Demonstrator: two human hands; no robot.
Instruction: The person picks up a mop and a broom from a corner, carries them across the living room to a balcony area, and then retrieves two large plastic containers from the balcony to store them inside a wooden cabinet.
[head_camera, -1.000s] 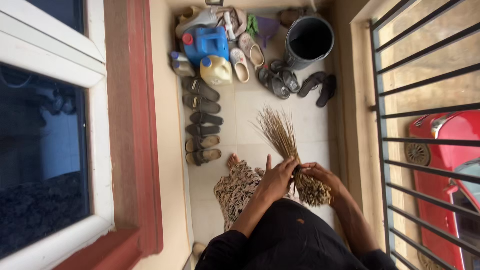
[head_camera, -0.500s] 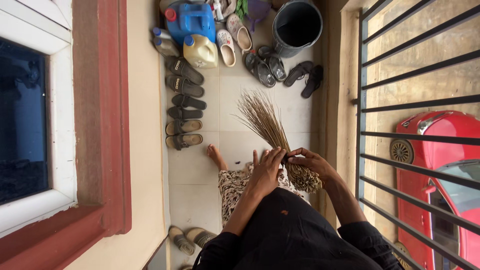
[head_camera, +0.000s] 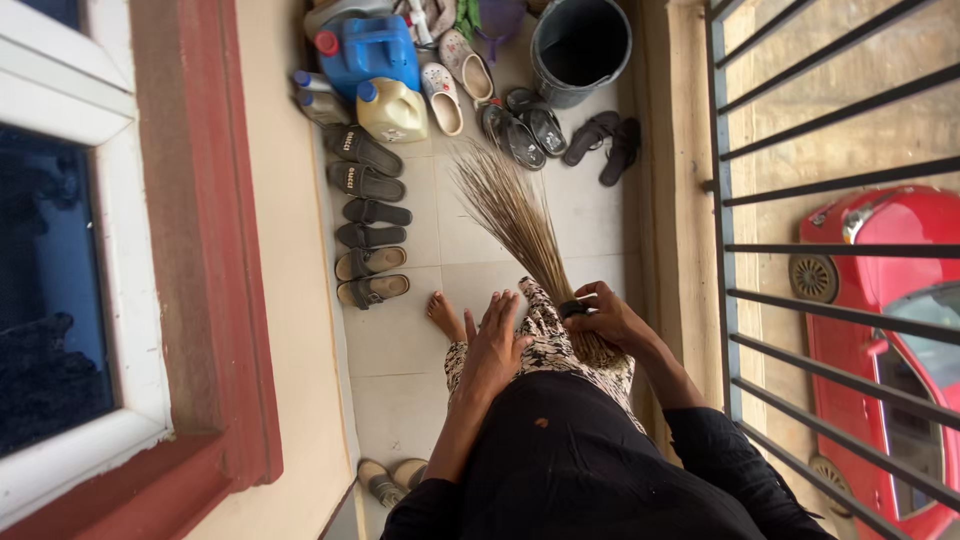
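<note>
A straw broom (head_camera: 515, 220) of thin brown sticks fans out over the pale tiled floor (head_camera: 400, 350). My right hand (head_camera: 605, 318) is closed around its bound end, near a dark band. My left hand (head_camera: 497, 345) lies flat with fingers spread on my patterned skirt (head_camera: 545, 330), just left of the broom's base. One bare foot (head_camera: 443, 315) shows below the skirt.
Sandals in pairs (head_camera: 368, 215) line the left wall. A blue jerrycan (head_camera: 368, 48), a yellow jug (head_camera: 392, 110), clogs (head_camera: 455, 75) and a dark bucket (head_camera: 580, 45) stand ahead. Metal bars (head_camera: 790, 250) close the right side, with a red car (head_camera: 890, 340) beyond. A window (head_camera: 60, 270) is at left.
The view has shifted so the wall and window take less of the frame. My left hand has come off the broom and now rests flat on the skirt.
</note>
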